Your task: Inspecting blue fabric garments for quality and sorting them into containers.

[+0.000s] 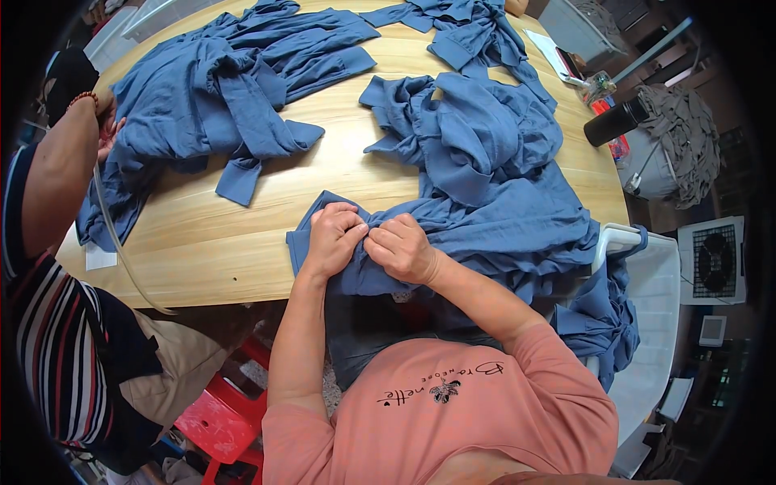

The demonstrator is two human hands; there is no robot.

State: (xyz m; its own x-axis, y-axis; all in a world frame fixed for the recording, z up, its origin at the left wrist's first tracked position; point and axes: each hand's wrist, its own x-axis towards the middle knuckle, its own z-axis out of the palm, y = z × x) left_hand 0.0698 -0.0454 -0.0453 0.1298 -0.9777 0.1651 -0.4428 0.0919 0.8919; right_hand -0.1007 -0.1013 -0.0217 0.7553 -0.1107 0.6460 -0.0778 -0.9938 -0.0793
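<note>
The left hand and right hand pinched a blue garment trailing rightward along the table's near edge.

We are seeing slate-blue garments, a pale yellow, wood-grained table, a salmon-pink shirt with black print, a dark top striped white and red, and a red stool.

From here I count one wooden table, at least three blue garments, one left hand and one right hand of the person in one pink T-shirt, one striped shirt, one beaded bracelet, and one black cylindrical bottle.
</note>
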